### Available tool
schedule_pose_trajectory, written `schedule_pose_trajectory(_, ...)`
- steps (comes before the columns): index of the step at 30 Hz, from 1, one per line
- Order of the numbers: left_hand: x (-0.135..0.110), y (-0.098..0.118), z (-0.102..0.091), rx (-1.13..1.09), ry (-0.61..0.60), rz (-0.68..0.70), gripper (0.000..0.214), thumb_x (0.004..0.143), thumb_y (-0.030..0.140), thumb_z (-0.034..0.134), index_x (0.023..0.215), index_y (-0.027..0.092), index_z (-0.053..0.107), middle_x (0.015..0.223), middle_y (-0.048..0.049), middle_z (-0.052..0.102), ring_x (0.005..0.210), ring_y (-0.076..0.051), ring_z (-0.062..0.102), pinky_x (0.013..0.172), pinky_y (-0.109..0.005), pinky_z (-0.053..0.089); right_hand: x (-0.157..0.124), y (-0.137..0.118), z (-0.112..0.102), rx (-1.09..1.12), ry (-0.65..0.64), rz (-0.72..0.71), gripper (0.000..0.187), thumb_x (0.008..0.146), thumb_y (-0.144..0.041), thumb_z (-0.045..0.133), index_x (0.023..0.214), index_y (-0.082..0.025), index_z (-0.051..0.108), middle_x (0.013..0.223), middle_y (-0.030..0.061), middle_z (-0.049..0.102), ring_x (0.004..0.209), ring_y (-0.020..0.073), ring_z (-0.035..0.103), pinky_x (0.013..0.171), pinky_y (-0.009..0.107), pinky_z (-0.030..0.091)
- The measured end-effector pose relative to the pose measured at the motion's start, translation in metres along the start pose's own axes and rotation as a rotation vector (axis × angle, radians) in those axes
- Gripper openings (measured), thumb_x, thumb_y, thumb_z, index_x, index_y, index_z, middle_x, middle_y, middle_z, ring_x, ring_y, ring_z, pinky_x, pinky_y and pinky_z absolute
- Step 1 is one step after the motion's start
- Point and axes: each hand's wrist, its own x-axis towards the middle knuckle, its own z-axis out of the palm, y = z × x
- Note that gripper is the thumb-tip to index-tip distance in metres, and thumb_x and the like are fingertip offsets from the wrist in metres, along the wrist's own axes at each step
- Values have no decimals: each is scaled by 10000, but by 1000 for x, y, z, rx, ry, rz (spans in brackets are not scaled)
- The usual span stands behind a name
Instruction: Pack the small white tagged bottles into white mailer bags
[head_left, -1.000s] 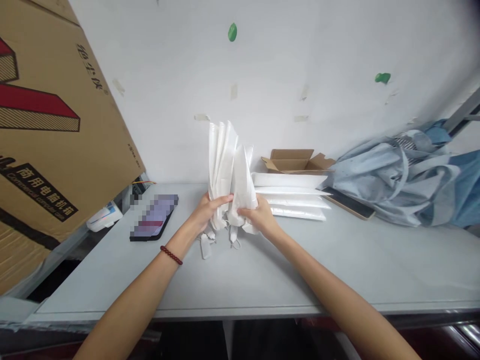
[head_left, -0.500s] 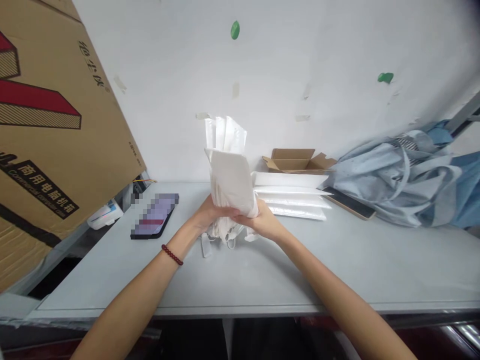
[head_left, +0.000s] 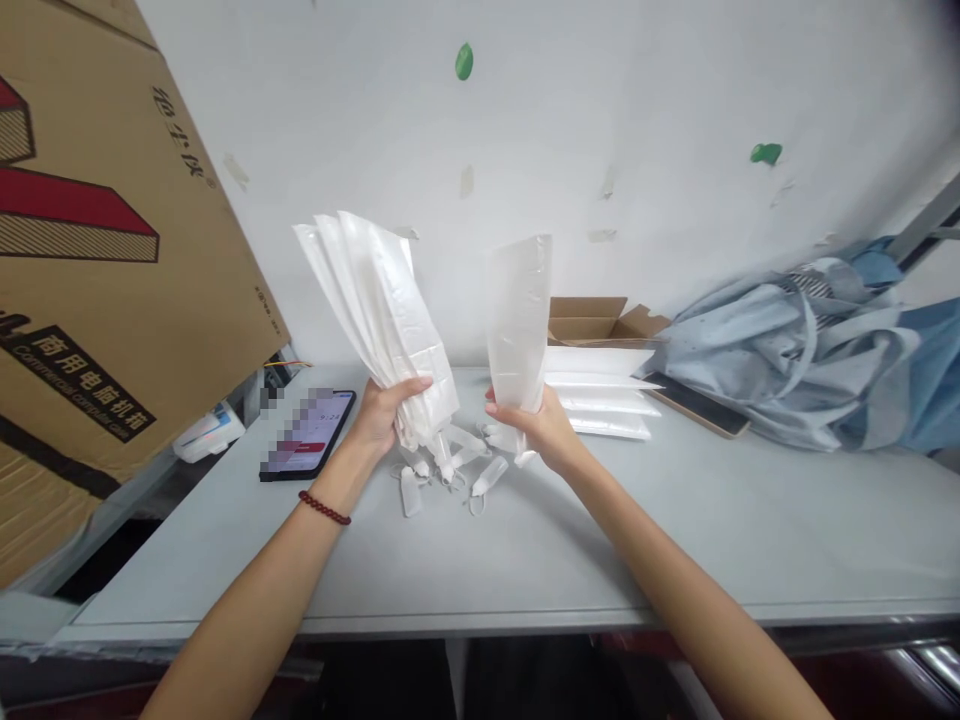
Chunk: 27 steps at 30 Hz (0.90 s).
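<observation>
My left hand [head_left: 381,412] grips a fanned bunch of flat white plastic packets [head_left: 386,300] by their lower ends, tilted up to the left. A single translucent white packet [head_left: 519,310] stands nearly upright in my right hand [head_left: 547,428], pinched near its bottom. Between and below my hands, several small translucent plastic bottles [head_left: 491,476] with looped caps lie loose on the table; the packets hide part of them. More white packets [head_left: 604,392] lie overlapped in a row just right of my right hand.
On the grey table [head_left: 480,570], a lit phone [head_left: 311,435] lies at left and a dark phone [head_left: 694,402] at right. An open cardboard box [head_left: 589,318] stands by the wall. Pale blue fabric bags [head_left: 780,350] are heaped at right. A large carton [head_left: 97,250] leans at left.
My hands have moved apart, splitting the bunch: most packets went left with my left hand, one stayed in my right. The small bottles underneath now show more.
</observation>
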Motion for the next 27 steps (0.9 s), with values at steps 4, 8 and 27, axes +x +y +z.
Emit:
schedule_pose_trajectory(4, 1, 2, -2, -91, 48, -33, 417, 520, 260, 816, 887, 128, 669, 824, -43, 699, 913, -259, 654, 871, -357, 509, 0, 4, -1, 8, -44, 31, 517, 684, -462, 719, 1103, -216, 543, 1036, 47, 575, 909, 206, 564, 750, 346, 462)
schedule_pose_trajectory(8, 1, 4, -2, -81, 54, 1, 431, 546, 269, 800, 934, 139, 665, 861, -39, 689, 922, -257, 645, 846, -352, 515, 4, 13, -1, 63, -51, 25, 597, 713, -482, 691, 1212, -247, 462, 1089, 51, 553, 1011, 226, 536, 831, 376, 456)
schedule_pose_trajectory(27, -27, -7, 32, 20, -224, 15, 406, 619, 256, 793, 993, 151, 673, 972, -86, 703, 960, -298, 646, 821, -395, 522, -5, 10, 22, -501, -295, -474, 1039, 649, -606, 716, 1472, -260, 185, 1376, 133, 330, 1306, 318, 300, 1083, 508, 311)
